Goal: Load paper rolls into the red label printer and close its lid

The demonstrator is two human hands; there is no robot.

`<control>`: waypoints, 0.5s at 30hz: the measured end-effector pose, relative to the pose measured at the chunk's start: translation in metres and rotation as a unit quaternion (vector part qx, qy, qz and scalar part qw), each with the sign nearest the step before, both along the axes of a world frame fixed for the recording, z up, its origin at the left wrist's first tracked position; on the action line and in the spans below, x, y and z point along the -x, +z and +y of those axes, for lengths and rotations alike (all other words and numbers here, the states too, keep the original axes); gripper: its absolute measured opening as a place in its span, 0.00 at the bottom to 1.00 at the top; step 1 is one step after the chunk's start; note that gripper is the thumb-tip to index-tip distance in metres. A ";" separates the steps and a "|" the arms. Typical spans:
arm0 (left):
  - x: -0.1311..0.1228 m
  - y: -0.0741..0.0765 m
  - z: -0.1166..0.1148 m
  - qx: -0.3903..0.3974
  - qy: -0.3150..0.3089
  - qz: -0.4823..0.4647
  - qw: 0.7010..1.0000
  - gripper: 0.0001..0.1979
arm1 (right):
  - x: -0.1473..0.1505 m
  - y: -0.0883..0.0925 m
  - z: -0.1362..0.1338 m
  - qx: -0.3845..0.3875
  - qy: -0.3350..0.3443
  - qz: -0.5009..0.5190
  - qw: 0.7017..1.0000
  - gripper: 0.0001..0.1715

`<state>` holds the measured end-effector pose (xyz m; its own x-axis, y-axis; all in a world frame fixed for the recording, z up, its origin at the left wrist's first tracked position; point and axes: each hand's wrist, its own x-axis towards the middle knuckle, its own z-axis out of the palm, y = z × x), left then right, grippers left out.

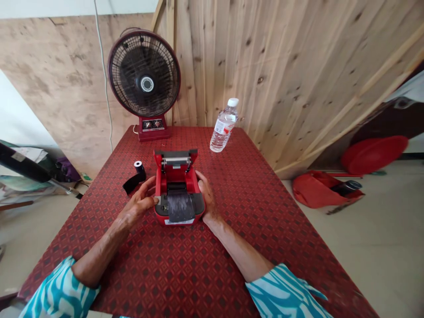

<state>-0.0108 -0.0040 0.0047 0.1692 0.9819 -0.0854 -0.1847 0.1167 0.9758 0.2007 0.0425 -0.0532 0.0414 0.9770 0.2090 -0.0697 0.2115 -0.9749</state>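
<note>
A red and black receipt printer [161,185] sits on the table with its lid raised. A dark strip of paper [180,206] hangs out over its front edge. My left hand [142,198] grips the printer's left side, its thumb on the grey tab at the front left corner. Along the right side lies my right hand [208,196], holding the printer with fingers reaching toward the back; part of them is hidden. Left of the printer stands a small paper roll [138,166], white at its end, with a black tail unrolled on the table.
The table [159,269] has a red patterned cover. At its back stand a dark red fan [145,84] and a clear water bottle [223,128], against a wooden wall [265,66]. A red bag [311,190] and a red stool [374,154] are to the right.
</note>
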 end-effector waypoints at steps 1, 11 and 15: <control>0.000 0.001 0.000 0.000 0.000 -0.001 1.000 0.33 | 0.000 0.000 0.000 0.002 0.000 0.003 1.000 0.27; 0.002 0.006 -0.003 -0.059 0.006 0.075 0.995 0.33 | -0.001 0.004 -0.002 -0.001 -0.005 0.019 1.000 0.27; 0.002 0.025 0.001 -0.248 0.068 0.286 0.923 0.24 | 0.000 0.002 -0.001 -0.005 0.010 0.045 0.999 0.27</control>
